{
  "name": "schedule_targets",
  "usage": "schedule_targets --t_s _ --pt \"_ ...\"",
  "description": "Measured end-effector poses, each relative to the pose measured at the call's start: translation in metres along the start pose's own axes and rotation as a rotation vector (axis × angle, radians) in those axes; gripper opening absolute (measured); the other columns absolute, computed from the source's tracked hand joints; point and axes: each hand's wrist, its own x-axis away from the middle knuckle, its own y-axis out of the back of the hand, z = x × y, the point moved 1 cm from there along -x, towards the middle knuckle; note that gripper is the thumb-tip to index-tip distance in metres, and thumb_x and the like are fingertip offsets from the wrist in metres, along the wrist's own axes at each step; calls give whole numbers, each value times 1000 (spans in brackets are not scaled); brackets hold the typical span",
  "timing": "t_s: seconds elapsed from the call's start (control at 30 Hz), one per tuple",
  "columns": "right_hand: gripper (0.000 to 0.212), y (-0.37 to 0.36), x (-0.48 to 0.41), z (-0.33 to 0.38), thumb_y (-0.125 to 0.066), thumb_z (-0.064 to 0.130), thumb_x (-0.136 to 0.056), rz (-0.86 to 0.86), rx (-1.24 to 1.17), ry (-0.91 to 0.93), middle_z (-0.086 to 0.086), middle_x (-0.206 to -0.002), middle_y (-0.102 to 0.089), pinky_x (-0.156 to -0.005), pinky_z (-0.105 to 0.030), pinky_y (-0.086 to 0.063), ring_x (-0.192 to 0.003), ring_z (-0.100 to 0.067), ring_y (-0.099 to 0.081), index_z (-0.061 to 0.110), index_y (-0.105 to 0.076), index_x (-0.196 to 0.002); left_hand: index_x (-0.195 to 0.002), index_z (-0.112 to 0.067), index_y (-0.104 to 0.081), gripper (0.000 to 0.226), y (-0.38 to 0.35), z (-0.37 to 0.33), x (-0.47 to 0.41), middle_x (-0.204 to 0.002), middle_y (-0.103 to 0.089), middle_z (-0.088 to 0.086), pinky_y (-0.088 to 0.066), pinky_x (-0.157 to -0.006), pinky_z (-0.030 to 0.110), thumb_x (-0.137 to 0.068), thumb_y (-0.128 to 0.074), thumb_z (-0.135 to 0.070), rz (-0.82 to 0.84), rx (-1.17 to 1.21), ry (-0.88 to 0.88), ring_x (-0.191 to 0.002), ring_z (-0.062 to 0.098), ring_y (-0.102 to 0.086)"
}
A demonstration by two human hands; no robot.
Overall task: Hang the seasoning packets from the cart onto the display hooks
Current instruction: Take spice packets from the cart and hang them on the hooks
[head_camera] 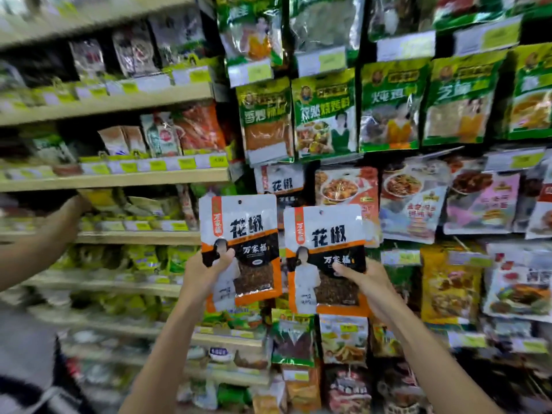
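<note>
I hold two white, orange and black seasoning packets upright in front of the hook display. My left hand grips the left packet by its lower left corner. My right hand grips the right packet at its lower right. Each packet has a small hang hole at the top. Behind them, a matching packet hangs on the display, and its hook is hidden. The cart is out of view.
Green packets hang in rows above, and mixed packets hang to the right and below. Wooden shelves of goods run along the left. Another person's arm reaches onto a left shelf.
</note>
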Motion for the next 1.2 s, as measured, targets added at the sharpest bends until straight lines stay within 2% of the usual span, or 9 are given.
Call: schedule_targets --t_s 0.2,0.37,0.43,0.5,0.67,0.87,0.97,1.07,1.2 --pt "43 -39 -54 -2 -75 33 -79 67 28 7 3 -117 -67 -102 -44 -44 -111 -18 -60 19 -63 -118 -57 -22 -42 39 24 14 -42 -48 -41 -13 -36 -57 33 -81 -73 -29 -97 24 -9 -51 10 -43" --pt "11 -59 -106 2 -71 29 -83 68 -5 23 24 -78 -70 -65 -11 -47 -79 7 -63 35 -63 -88 -112 2 -57 47 25 12 -73 -96 -67 14 -51 -80 41 -82 -72 -30 -139 35 -61 -94 24 -64" --pt "11 -67 -130 7 -69 25 -85 36 -4 36 26 -66 -68 -50 -5 -45 -73 11 -63 33 -62 -82 -93 -1 -59 32 25 14 -89 -79 -62 8 -46 -67 35 -82 -71 -29 -163 19 -57 -79 25 -59" --pt "5 -73 -152 10 -68 30 -86 29 19 17 20 -77 -69 -53 -9 -45 -83 5 -63 28 -65 -82 -69 -9 -47 33 24 17 -102 -55 -46 -7 -35 -57 32 -83 -70 -29 -168 1 -38 -59 18 -44" --pt "5 -87 -193 17 -65 25 -89 54 -17 21 19 -82 -71 -58 -7 -45 -76 9 -64 26 -67 -85 -92 6 -57 36 20 19 -127 -85 -58 21 -48 -75 47 -85 -69 -28 -154 30 -56 -84 29 -58" --pt "9 -92 -213 16 -63 24 -90 21 -40 37 18 -92 -67 -66 -9 -43 -85 8 -58 26 -65 -99 -60 -28 -46 35 20 29 -155 -45 -46 -17 -37 -56 28 -84 -71 -22 -154 36 -54 -52 6 -46" --pt "20 -93 -215 12 -62 25 -91 2 -30 39 14 -99 -66 -74 -15 -40 -92 3 -57 20 -64 -110 -67 -28 -53 23 20 29 -165 -59 -54 -18 -41 -59 26 -83 -71 -25 -110 68 -75 -66 9 -54" --pt "9 -91 -213 10 -62 27 -91 -26 -26 25 14 -97 -68 -69 -15 -40 -92 1 -59 25 -66 -99 -88 -26 -63 10 21 28 -174 -89 -66 -10 -50 -72 31 -83 -70 -29 -71 52 -87 -88 9 -61" --pt "5 -95 -212 7 -63 27 -91 -64 -5 31 12 -97 -70 -72 -19 -43 -94 -3 -61 29 -66 -93 -73 -10 -59 22 24 30 -183 -51 -42 -8 -44 -69 34 -84 -69 -25 -27 47 -128 -62 9 -51"
